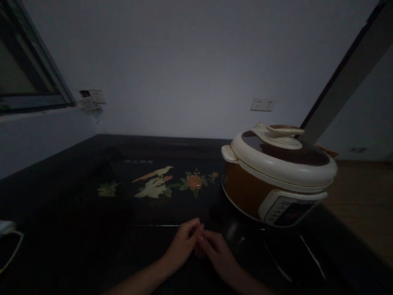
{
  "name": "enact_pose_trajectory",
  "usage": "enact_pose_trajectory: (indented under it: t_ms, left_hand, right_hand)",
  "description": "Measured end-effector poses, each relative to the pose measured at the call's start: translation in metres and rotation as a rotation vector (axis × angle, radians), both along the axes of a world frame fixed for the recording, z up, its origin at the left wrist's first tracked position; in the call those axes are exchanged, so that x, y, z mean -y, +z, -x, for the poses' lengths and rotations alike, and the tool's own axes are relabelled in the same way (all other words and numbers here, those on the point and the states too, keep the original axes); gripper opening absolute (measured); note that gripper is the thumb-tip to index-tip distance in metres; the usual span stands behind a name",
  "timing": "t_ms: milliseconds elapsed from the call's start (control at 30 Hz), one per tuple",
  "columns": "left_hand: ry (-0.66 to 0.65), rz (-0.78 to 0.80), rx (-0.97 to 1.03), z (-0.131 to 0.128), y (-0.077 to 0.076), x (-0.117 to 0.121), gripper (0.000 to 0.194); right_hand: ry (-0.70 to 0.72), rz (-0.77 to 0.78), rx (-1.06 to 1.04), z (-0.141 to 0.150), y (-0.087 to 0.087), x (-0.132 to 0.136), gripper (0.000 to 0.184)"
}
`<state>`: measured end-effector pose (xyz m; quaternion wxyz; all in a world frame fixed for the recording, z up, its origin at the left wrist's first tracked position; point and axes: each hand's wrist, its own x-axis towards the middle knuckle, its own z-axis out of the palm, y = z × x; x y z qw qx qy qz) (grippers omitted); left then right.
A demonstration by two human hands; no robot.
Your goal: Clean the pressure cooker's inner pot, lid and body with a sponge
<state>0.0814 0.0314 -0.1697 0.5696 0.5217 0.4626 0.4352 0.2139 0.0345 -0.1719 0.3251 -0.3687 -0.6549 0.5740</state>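
Note:
My left hand (181, 245) and my right hand (216, 252) rest together on the dark table (76, 229) near its front edge, fingertips touching. The fingers of both are curled loosely against each other, and nothing shows in them. A brown and cream electric pressure cooker (276, 176) with its lid on stands on the table just beyond and to the right of my right hand. Its control panel (288, 211) faces me.
A painted bird-and-flower design (159, 182) decorates the tabletop in the middle. A white object (7, 237) lies at the left edge. Wall sockets (262, 104) sit on the back wall, a window (24, 78) at the left, wooden floor (362, 196) at the right.

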Motion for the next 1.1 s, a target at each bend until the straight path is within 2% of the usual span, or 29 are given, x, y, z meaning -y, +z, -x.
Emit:
enact_pose_trajectory:
  t_ms: [333, 1100]
  left_hand:
    - [-0.008, -0.010, 0.007, -0.0008, -0.0047, 0.0001, 0.051]
    - [0.014, -0.012, -0.036, 0.0014, 0.0019, 0.0010, 0.054]
  right_hand:
    - [-0.003, -0.011, -0.010, -0.0006, -0.0022, -0.0005, 0.054]
    - [0.005, -0.018, -0.025, 0.0004, 0.0021, -0.0001, 0.053]
